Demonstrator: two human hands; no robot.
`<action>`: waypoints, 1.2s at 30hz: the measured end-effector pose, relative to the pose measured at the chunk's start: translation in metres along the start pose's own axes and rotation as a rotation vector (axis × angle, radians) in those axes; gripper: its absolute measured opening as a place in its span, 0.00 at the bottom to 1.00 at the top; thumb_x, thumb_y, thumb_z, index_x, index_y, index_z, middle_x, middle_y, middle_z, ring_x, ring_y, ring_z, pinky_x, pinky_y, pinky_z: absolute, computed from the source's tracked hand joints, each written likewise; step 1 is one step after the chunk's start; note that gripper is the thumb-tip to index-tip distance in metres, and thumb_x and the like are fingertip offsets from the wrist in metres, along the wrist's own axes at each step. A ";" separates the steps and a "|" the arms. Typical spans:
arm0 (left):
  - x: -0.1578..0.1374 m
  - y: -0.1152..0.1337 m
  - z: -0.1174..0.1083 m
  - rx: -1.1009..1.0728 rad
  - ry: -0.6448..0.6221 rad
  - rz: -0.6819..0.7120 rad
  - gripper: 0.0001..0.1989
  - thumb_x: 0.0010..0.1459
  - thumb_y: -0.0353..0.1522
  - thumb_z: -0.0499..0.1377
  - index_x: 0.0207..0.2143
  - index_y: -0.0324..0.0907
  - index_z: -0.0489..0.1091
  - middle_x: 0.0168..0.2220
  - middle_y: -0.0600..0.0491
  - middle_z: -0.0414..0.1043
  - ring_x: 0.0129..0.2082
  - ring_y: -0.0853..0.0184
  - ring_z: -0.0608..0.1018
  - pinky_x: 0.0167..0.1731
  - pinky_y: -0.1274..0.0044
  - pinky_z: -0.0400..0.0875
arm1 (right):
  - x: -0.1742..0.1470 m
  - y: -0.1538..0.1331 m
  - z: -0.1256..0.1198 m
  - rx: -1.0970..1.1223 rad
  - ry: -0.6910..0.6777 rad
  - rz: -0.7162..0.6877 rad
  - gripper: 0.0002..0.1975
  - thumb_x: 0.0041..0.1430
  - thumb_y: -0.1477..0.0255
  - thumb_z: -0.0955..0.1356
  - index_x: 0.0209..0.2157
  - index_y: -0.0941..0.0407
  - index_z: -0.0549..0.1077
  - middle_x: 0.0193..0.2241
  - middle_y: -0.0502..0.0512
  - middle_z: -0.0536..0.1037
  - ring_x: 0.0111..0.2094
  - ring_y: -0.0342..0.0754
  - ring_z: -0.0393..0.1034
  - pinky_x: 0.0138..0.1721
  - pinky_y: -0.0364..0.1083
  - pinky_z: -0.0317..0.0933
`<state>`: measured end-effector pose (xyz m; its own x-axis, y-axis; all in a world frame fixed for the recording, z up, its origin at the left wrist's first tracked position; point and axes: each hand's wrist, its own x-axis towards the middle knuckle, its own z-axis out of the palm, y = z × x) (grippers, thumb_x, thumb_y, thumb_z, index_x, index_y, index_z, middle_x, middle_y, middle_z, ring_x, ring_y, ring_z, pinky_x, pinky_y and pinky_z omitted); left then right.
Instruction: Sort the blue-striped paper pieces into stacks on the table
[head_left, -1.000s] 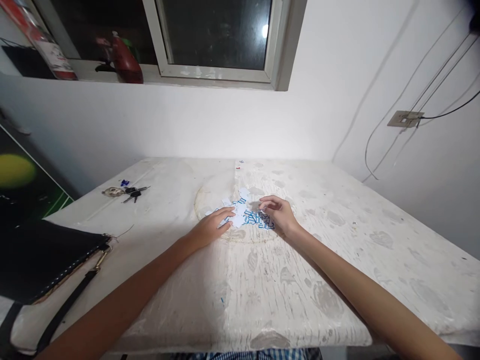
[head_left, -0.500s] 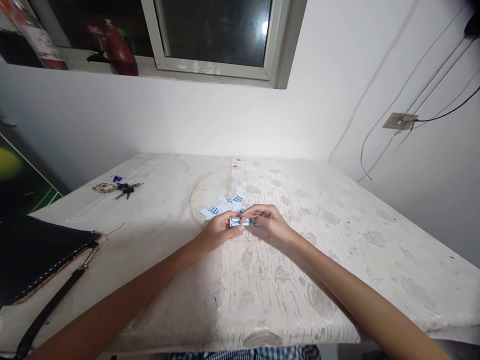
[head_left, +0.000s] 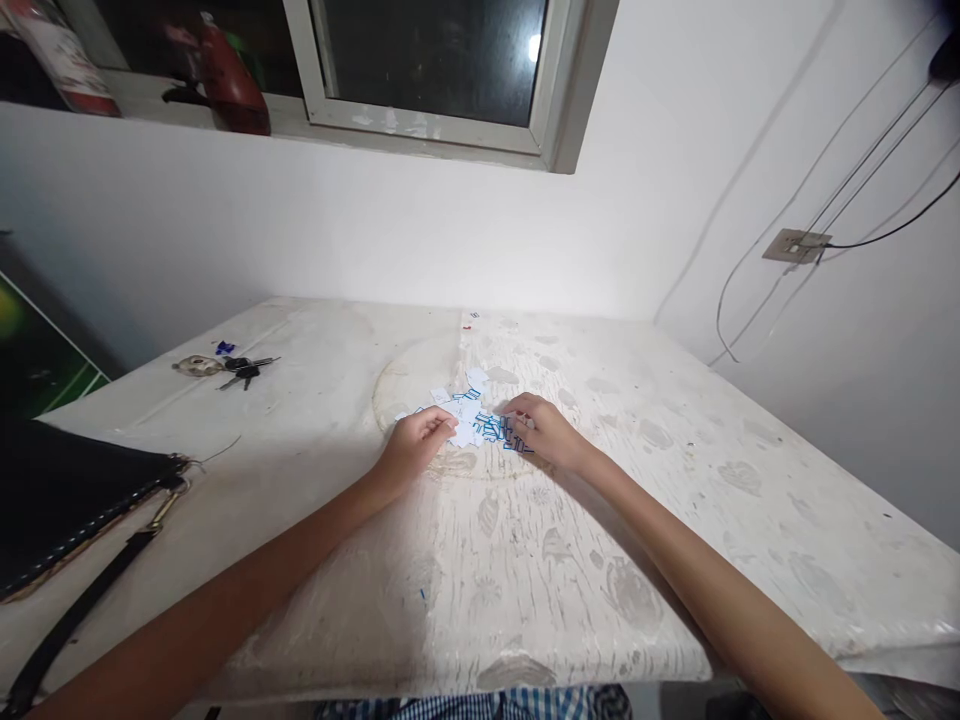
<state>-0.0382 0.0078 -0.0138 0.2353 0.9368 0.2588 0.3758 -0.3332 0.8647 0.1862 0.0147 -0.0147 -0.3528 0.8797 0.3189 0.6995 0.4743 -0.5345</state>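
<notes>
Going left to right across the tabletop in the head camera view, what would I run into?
Black bag, keys, left hand, blue-marked pieces bunched between the hands, right hand.

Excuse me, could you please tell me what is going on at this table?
Someone is busy with small flat pieces around the middle of a table. The left hand is at the white pieces, and the right hand is at the blue-marked pieces just beside them. Whether either hand grips a piece is too small to tell. Keys and a black bag lie over to the left.
</notes>
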 end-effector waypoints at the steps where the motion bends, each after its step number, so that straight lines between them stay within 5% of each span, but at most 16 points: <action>1: 0.000 -0.003 0.000 0.067 0.020 0.065 0.11 0.54 0.38 0.52 0.29 0.41 0.69 0.30 0.53 0.72 0.33 0.66 0.74 0.35 0.75 0.68 | -0.001 -0.003 0.002 -0.056 -0.007 -0.019 0.15 0.55 0.76 0.61 0.44 0.58 0.72 0.43 0.59 0.72 0.44 0.51 0.63 0.47 0.49 0.57; 5: 0.004 -0.020 0.002 0.328 0.036 0.269 0.12 0.54 0.35 0.52 0.40 0.43 0.69 0.45 0.51 0.70 0.49 0.62 0.69 0.50 0.70 0.62 | -0.002 -0.009 0.010 -0.150 -0.040 -0.010 0.19 0.56 0.74 0.62 0.49 0.60 0.67 0.45 0.61 0.70 0.45 0.54 0.61 0.48 0.52 0.54; 8: 0.007 -0.029 0.003 0.446 -0.016 0.322 0.17 0.56 0.35 0.52 0.48 0.43 0.65 0.49 0.49 0.68 0.52 0.61 0.66 0.53 0.68 0.59 | -0.001 -0.006 0.015 -0.087 -0.005 0.062 0.22 0.52 0.74 0.64 0.51 0.60 0.65 0.44 0.61 0.69 0.47 0.53 0.61 0.49 0.51 0.55; 18: 0.009 -0.028 0.005 0.440 -0.047 0.315 0.15 0.53 0.31 0.53 0.44 0.43 0.66 0.42 0.51 0.71 0.46 0.62 0.70 0.48 0.69 0.63 | 0.004 0.005 0.015 0.185 0.078 0.127 0.20 0.50 0.79 0.61 0.47 0.57 0.66 0.29 0.51 0.69 0.29 0.44 0.64 0.35 0.45 0.61; 36: 0.010 -0.025 0.003 0.347 -0.002 0.339 0.07 0.53 0.29 0.54 0.34 0.40 0.71 0.32 0.53 0.69 0.31 0.70 0.71 0.35 0.76 0.66 | 0.007 0.015 0.011 0.242 0.246 0.121 0.19 0.50 0.77 0.60 0.46 0.55 0.67 0.36 0.54 0.69 0.20 0.38 0.63 0.24 0.41 0.59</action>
<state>-0.0423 0.0246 -0.0344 0.3978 0.7690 0.5004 0.5544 -0.6360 0.5367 0.1879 0.0283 -0.0289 -0.0964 0.9092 0.4050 0.5495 0.3879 -0.7400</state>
